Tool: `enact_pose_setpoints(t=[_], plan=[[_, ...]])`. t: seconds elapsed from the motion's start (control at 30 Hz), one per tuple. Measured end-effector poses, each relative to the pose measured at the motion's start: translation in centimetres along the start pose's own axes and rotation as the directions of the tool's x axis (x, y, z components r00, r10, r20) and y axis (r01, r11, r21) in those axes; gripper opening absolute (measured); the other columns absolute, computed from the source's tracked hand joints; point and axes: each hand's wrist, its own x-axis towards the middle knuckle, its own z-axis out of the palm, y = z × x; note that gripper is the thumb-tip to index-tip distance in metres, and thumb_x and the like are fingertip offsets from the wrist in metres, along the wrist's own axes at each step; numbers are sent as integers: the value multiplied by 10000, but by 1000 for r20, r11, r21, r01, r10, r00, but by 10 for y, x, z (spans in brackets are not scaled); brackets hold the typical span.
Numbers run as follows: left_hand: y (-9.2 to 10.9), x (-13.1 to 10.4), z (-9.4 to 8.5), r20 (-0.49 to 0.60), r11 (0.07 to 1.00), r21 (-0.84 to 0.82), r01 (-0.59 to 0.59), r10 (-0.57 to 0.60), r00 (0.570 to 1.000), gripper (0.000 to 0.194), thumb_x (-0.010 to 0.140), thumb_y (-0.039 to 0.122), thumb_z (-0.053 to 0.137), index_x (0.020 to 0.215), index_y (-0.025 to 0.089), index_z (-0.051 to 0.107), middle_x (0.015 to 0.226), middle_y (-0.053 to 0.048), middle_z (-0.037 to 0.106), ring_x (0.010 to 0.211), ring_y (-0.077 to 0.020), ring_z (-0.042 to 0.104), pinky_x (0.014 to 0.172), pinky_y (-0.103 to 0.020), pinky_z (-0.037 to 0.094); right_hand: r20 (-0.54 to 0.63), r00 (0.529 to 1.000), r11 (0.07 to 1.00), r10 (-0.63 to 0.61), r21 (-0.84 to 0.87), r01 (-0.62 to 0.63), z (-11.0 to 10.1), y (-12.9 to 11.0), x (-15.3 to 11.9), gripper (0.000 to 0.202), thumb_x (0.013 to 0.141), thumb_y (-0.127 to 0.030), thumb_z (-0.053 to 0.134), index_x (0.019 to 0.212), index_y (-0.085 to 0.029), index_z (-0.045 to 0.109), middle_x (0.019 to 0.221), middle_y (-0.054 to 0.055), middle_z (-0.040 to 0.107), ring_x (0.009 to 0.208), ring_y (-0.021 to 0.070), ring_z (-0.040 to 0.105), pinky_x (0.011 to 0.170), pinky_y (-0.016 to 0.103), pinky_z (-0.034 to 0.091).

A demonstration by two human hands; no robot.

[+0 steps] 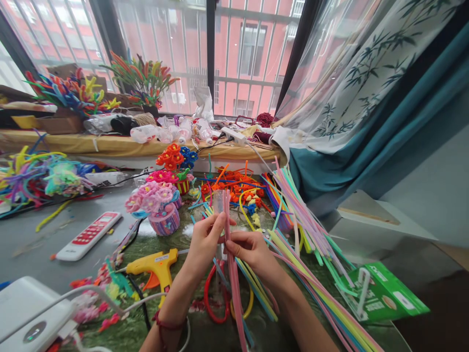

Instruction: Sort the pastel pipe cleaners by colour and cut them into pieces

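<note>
My left hand [207,237] pinches a small bundle of pink pipe cleaners [234,288] near its upper end. Just below that, my right hand [251,249] has its thumb and fingers closed on the same stems, which hang down toward me. A clear flat strip [218,200], like a ruler, shows behind the fingers, partly hidden. Under my hands lie a red loop [205,300], possibly a scissors handle, and more blue and yellow pipe cleaners [262,293]. To the left rests a yellow glue gun [156,266].
Pipe-cleaner flowers in a striped pot [164,220] stand ahead. Loose pastel stems [304,215] and a green box [392,293] lie right. A white remote [90,235] and a white device with cables [32,313] are left. Behind runs a cluttered windowsill [120,146].
</note>
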Motion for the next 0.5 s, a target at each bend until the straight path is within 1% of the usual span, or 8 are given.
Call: enact_pose_setpoints(t=[0.07,0.2,0.37,0.5], plan=[[0,0,0,-6,1000,2,0,0,1000,349,834,466,599,742,143,695,695,-3,601,624,-110,547,559,-194,524,4,1000,1000,-2,-4,2,0,0,0,287,859,-378,657,702,-138,670,671,-4,523,679,145,482,639,263,385],[0,1,0,-20,1000,11,0,0,1000,349,820,462,615,735,138,712,689,-7,607,647,-122,564,569,-201,531,-9,1000,1000,5,-3,-5,-1,2,0,295,849,-398,666,741,-125,693,687,8,564,664,145,478,623,268,374],[1,2,1,-28,1000,13,-2,3,1000,354,822,468,614,743,140,723,647,15,576,595,-94,523,505,-149,475,-8,1000,1000,6,-12,-7,-3,1,1,305,834,-405,680,709,-128,690,680,11,583,662,147,490,619,268,380],[1,2,2,-26,1000,9,6,-5,1000,367,818,480,617,752,134,720,684,-1,600,610,-102,532,526,-175,494,-8,1000,1000,10,-21,-10,-2,-2,0,298,840,-399,678,722,-127,707,687,9,582,678,149,497,634,268,385]])
